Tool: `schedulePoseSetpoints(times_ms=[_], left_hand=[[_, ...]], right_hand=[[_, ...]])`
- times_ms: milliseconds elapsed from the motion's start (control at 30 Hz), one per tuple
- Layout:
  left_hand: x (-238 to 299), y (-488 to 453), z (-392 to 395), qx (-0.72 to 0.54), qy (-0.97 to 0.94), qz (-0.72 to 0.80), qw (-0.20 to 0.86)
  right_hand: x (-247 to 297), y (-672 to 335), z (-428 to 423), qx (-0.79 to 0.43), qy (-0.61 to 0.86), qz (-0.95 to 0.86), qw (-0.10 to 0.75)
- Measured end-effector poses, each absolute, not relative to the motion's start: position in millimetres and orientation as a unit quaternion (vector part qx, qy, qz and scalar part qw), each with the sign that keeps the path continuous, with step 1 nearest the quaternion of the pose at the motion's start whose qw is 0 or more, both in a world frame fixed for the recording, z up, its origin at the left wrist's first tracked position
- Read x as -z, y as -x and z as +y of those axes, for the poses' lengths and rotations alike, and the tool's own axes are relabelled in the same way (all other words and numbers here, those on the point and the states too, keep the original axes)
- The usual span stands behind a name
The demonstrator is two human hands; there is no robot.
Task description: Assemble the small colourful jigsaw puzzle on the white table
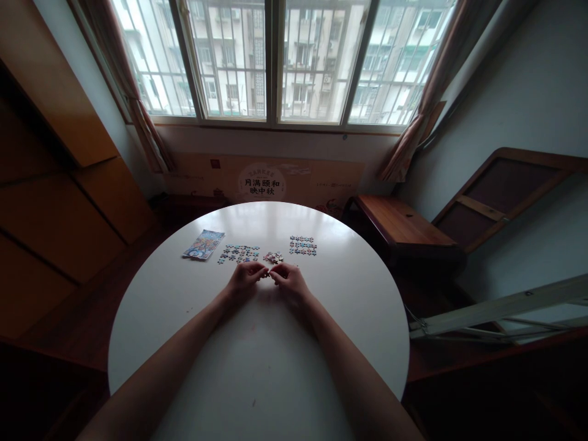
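My left hand (247, 275) and my right hand (288, 277) meet near the middle of the white round table (257, 343), fingertips pinched close together. Between them is a small dark jigsaw puzzle piece (266, 275), partly covered by the fingers. Just beyond the hands lies a loose pile of jigsaw pieces (274, 258). Rows of puzzle pieces (238, 252) are spread to the left, their near edge partly behind my left hand. Further right, more pieces (302, 245) lie in tidy rows. A colourful printed picture sheet (204, 244) rests at the far left of the pieces.
A wooden bench (404, 220) stands beyond the table's right side, with a wood-framed panel (487, 196) leaning on the wall. A metal ladder-like frame (505, 309) is at the right. A printed cardboard panel (298, 177) stands below the barred window. Orange cabinets (50, 233) line the left.
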State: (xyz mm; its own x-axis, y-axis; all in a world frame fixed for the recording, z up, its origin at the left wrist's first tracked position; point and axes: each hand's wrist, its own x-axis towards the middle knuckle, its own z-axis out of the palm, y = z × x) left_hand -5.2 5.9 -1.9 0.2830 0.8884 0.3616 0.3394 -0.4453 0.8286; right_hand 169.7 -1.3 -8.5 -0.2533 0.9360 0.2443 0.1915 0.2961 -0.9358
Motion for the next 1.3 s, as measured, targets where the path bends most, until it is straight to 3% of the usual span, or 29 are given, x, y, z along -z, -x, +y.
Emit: schedulePoseSetpoints(times_ms=[333, 800, 1300], left_hand=[[-5, 3, 2, -0.427, -0.73, 0.408, 0.343], [-8, 3, 0, -0.429, -0.722, 0.394, 0.374], [-6, 4, 3, -0.424, -0.731, 0.405, 0.35]], right_hand=[[10, -171, 1, -0.415, 0.422, -0.679, 0.434], [15, -172, 8, -0.487, 0.405, -0.602, 0.487], [14, -172, 7, -0.507, 0.398, -0.587, 0.49]])
